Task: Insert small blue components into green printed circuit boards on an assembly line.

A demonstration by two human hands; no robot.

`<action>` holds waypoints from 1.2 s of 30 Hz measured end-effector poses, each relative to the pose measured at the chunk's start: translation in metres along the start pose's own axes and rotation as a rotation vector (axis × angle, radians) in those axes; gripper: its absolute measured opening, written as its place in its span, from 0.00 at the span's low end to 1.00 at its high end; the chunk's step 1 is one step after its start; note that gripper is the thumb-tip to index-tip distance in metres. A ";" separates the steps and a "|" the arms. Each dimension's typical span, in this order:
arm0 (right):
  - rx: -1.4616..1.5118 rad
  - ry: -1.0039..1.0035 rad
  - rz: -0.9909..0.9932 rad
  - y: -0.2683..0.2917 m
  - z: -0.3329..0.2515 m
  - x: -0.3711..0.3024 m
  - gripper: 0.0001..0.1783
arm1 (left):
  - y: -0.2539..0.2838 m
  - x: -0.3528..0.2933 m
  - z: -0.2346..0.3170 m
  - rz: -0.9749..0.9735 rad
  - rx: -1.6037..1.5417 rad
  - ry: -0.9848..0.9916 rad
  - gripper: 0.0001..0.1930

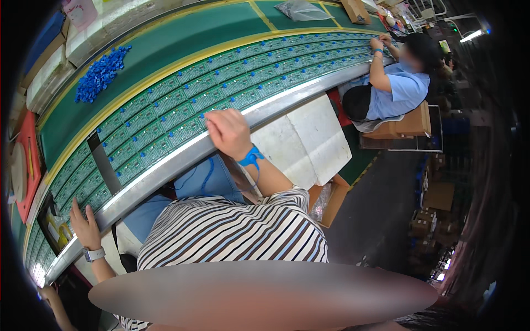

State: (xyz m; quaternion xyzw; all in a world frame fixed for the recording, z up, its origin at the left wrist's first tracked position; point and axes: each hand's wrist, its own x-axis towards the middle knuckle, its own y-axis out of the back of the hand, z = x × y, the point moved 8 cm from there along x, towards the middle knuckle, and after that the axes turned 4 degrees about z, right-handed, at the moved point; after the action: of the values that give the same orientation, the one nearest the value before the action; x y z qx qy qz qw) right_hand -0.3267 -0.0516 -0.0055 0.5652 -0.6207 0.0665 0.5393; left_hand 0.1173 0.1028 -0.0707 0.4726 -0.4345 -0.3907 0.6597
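Observation:
Rows of green circuit boards [182,105] run along a curved line, many bearing a small blue part. My right hand [229,132] is over the metal rail [292,102] beside the nearest boards, its fingers curled in; whatever they may hold is hidden. A blue wrist strap [252,156] with a coiled cord circles that wrist. My left hand [84,223] has its fingers stretched and apart at the rail's left part, close to the boards [83,187] there, with nothing in it. Beyond the boards lies a pile of blue parts [102,74] on the green surface.
A dark gap [104,163] splits the board rows. At right sits a co-worker [395,83] in a light blue shirt, hands at the boards. Another person's hand [52,298] shows at lower left. A red tray [27,165] stands far left; a cardboard box [334,201] is beside me.

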 end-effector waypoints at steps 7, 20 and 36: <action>-0.020 -0.024 0.023 0.009 0.020 0.000 0.09 | 0.004 0.011 0.028 -0.098 -0.003 -0.011 0.24; -0.069 -0.112 -0.108 0.008 0.022 0.006 0.11 | 0.028 0.028 0.062 -0.382 -0.072 -0.029 0.28; 0.066 0.062 -0.568 -0.163 -0.002 0.145 0.11 | 0.046 0.041 0.073 -0.288 -0.143 -0.196 0.25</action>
State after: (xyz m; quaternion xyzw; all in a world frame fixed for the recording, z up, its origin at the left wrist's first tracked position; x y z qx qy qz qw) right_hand -0.1675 -0.1993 0.0169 0.7315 -0.4181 -0.0498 0.5363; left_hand 0.0664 0.0552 -0.0048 0.4413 -0.3957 -0.5553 0.5834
